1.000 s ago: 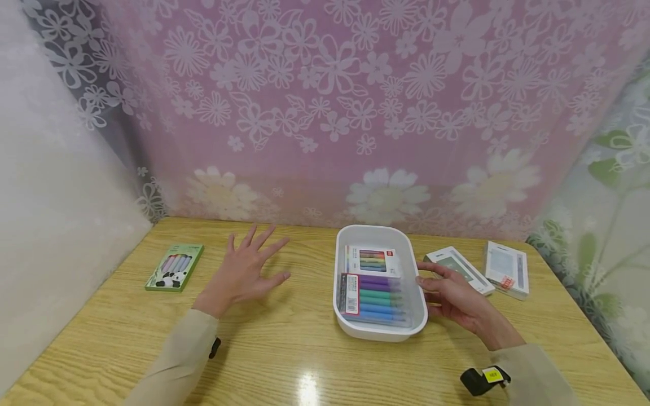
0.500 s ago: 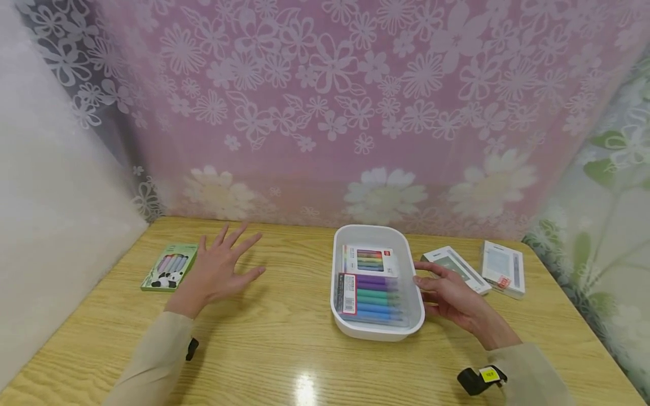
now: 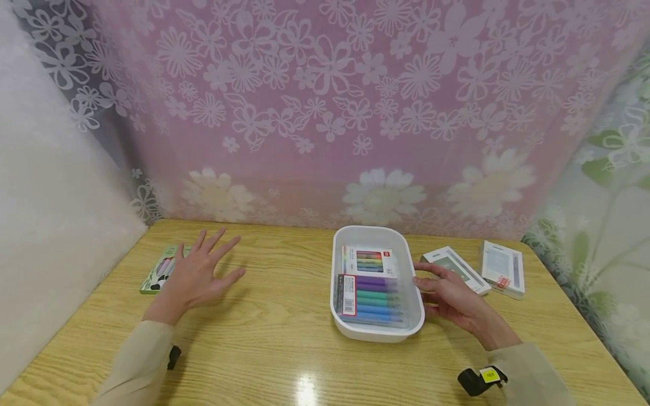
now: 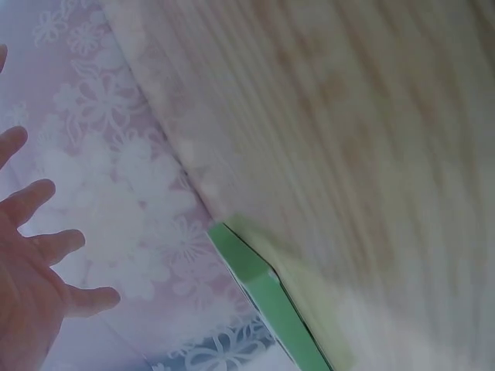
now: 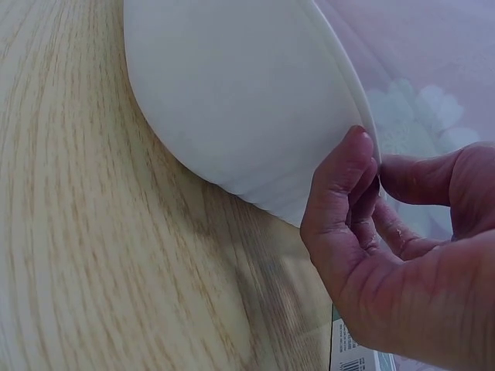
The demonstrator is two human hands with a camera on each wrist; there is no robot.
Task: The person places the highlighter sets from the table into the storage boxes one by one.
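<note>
- My left hand (image 3: 195, 276) is raised over the left part of the table (image 3: 274, 338), fingers and thumb spread well apart, gripping nothing
- The green box (image 3: 159, 274) lies flat near the table's far left corner, with pens and a panda on its cover; from the head, my left hand hides part of its right side, while the left wrist view shows a gap between the two
- My right hand (image 3: 452, 299) is clamped on the white tray (image 3: 378, 335), pinching the rim of its right side between thumb and fingers, the fingers against the outer wall
- The white tray sits right of the table's middle, hollow side up, its long sides running from the near edge toward the far edge
- Inside the white tray, the pen pack (image 3: 376, 300) fills the near end, showing purple, green and blue pens and a red-edged label
- The rainbow pack (image 3: 369, 262), white with a coloured panel, lies just beyond it, toward the table's far edge
- The grey-green box (image 3: 454, 269) lies aslant just past my right hand, toward the table's far right corner
- The pale box (image 3: 503, 269), bearing a red sticker, lies beside it, nearer the table's right edge
- A pink flowered curtain (image 3: 304, 113) hangs along the table's far edge
- I wear beige sleeves (image 3: 530, 375), with a black strap (image 3: 477, 383) at my right wrist carrying a yellow label
</note>
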